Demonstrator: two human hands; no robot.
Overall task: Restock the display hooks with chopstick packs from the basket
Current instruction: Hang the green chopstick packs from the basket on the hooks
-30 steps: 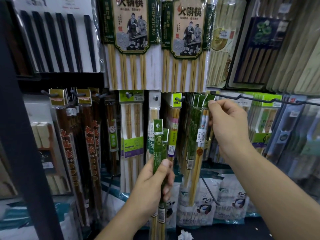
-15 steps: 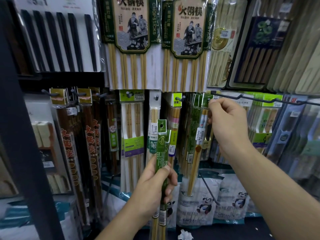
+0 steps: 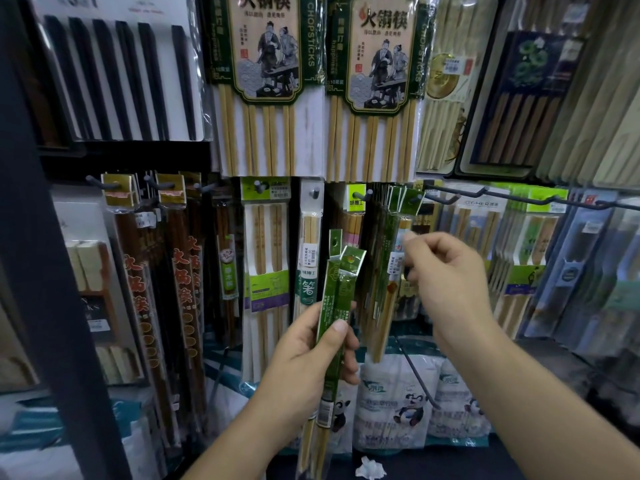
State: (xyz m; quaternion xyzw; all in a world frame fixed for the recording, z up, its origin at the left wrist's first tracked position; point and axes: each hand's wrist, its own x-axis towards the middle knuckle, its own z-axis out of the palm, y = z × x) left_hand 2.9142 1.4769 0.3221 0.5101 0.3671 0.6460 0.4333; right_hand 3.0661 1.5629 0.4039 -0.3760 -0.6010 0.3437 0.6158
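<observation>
The left grip (image 3: 304, 351) clamps green chopstick packs (image 3: 341, 289); the right grip (image 3: 450, 275) curls closed, empty.

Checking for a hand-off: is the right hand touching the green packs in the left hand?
Apart. Head view shows a clear gap between right hand and green packs.

Hands: two, the left hand (image 3: 304, 355) and the right hand (image 3: 450, 282).
Green chopstick packs (image 3: 341, 292) in the left hand: at least two, judged by two header tabs.
Hanging green packs (image 3: 398, 206) on one hook: several, overlapped, exact number unclear.
Large illustrated packs (image 3: 265, 64), top row: two, side by side.
Gold-topped dark packs (image 3: 117, 194): two clear, a third partly hidden.
Panda bags (image 3: 381, 393): three pandas show.
Crumpled white paper (image 3: 370, 467): one.
</observation>
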